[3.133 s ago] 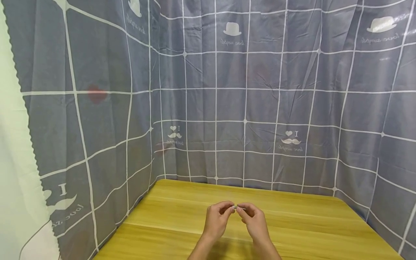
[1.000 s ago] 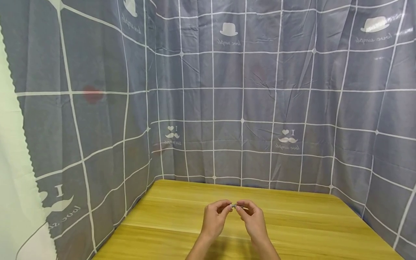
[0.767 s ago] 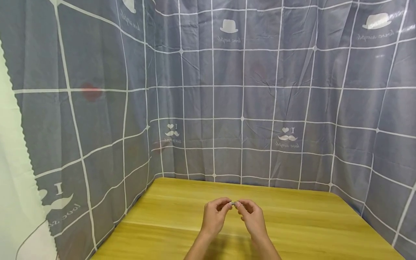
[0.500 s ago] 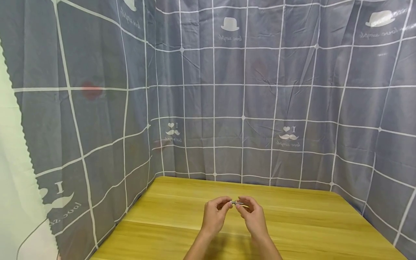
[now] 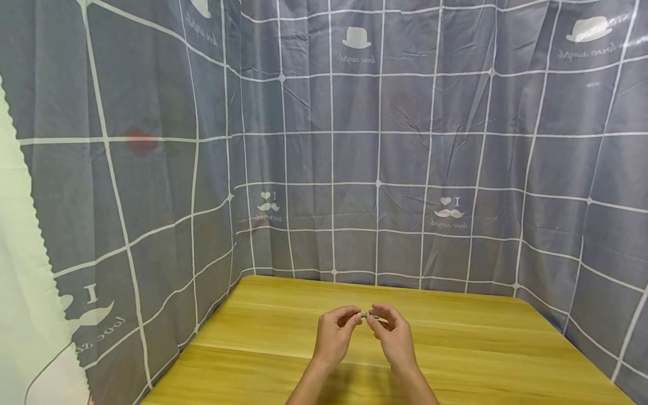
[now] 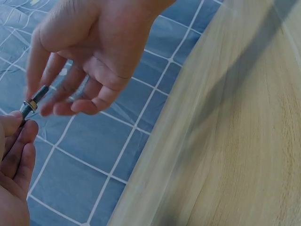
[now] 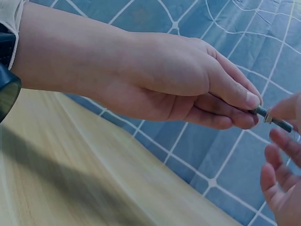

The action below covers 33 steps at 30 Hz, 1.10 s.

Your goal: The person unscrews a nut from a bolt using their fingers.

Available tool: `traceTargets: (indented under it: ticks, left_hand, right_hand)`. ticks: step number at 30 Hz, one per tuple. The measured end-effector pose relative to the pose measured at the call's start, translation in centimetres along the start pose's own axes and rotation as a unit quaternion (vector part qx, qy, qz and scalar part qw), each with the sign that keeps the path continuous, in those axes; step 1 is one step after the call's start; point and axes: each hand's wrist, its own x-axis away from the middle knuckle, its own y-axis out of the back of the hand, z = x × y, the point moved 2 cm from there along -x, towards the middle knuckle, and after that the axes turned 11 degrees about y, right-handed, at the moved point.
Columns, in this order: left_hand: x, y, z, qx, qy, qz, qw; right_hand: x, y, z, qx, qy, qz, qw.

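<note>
A small threaded bolt (image 5: 363, 315) lies crosswise between both hands, held above the table. My left hand (image 5: 331, 338) pinches one end of it between thumb and fingers; those fingertips cover that end. Partway along the shank sits a flanged nut (image 6: 31, 105), with bare thread (image 6: 43, 91) sticking out beyond it. The thumb and index finger of my right hand (image 5: 397, 339) are at this nut and the free thread. In the left wrist view the right hand (image 6: 101, 59) is slightly blurred, its other fingers loosely bent. The right wrist view shows the left hand (image 7: 188, 77) gripping from the left.
A yellow wood-grain table (image 5: 263, 337) spreads beneath the hands. Grey curtains (image 5: 354, 157) with a white grid enclose its back and sides. A pale cloth edge (image 5: 20, 236) hangs at the far left. The left wrist wears a dark device (image 7: 8, 84).
My right thumb and fingers have shifted about the nut, hiding the bolt's free end for a moment and showing it again. The left hand keeps its pinch; both hands sit slightly higher in view.
</note>
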Motion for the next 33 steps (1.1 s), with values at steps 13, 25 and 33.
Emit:
traceTargets:
  ticks: [13,25,33]
  left_hand:
    - [0.04,-0.25,-0.11,0.009,0.002,0.004,1.0000]
    - [0.05,0.16,0.04,0.001,0.008,0.000,1.0000]
    - [0.02,-0.02,0.10,0.003,0.002,0.003,1.0000]
  right_hand:
    - [-0.04,0.35,-0.26,-0.001,0.004,-0.010,0.9999]
    - [0.10,-0.22,-0.22,-0.006,0.010,0.019,0.9997]
    - [-0.03,-0.12,-0.34,0.011,0.004,0.005,0.9999]
